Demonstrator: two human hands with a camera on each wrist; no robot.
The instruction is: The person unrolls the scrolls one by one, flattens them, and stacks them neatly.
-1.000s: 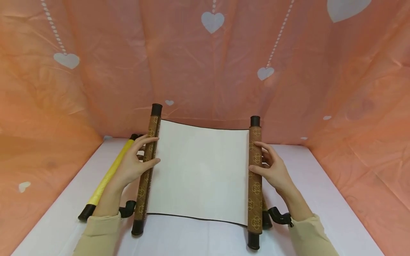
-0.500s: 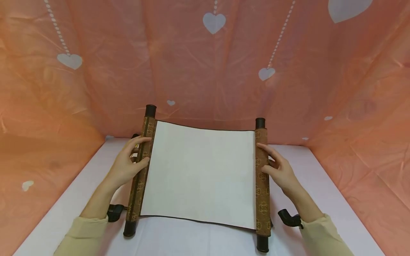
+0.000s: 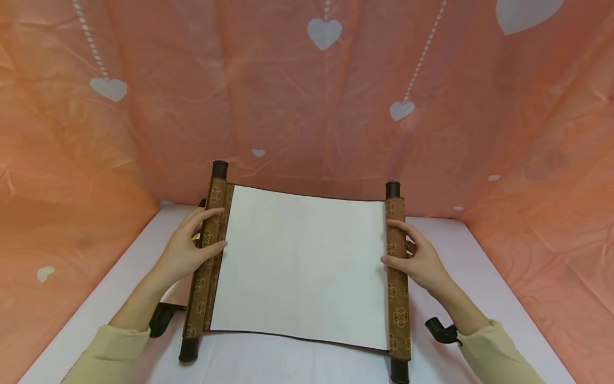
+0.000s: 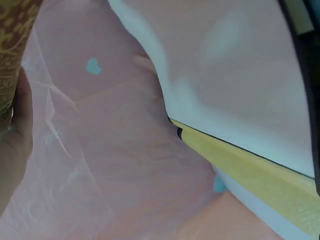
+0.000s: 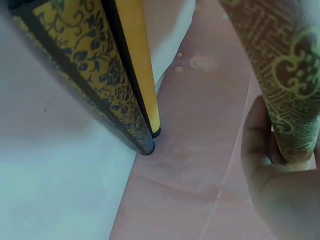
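Note:
A scroll with a white sheet [image 3: 307, 266] is stretched between my two hands, tilted up over the table. Its left roller [image 3: 206, 256], brown with gold motifs and black end knobs, is gripped by my left hand [image 3: 187, 248], thumb and fingers on its front and the other fingers behind. A strip of brown border shows beside that roller. On the opposite side my right hand [image 3: 419, 261] grips the matching right roller [image 3: 398, 282] near its middle. From the right wrist view, the fingers curl round the patterned roller [image 5: 295, 75].
Behind the held scroll, a yellow scroll [image 4: 250, 162] lies on the white table [image 3: 288, 362]. The right wrist view has a yellow scroll with blue floral pattern [image 5: 95, 60] beside a plain yellow one [image 5: 137, 55]. An orange heart-printed curtain [image 3: 268, 96] encloses the table.
My hands have moved apart, mostly the left one leftward, and more white sheet shows between the rollers. The yellow scroll at left has become mostly hidden behind my left hand and the held scroll.

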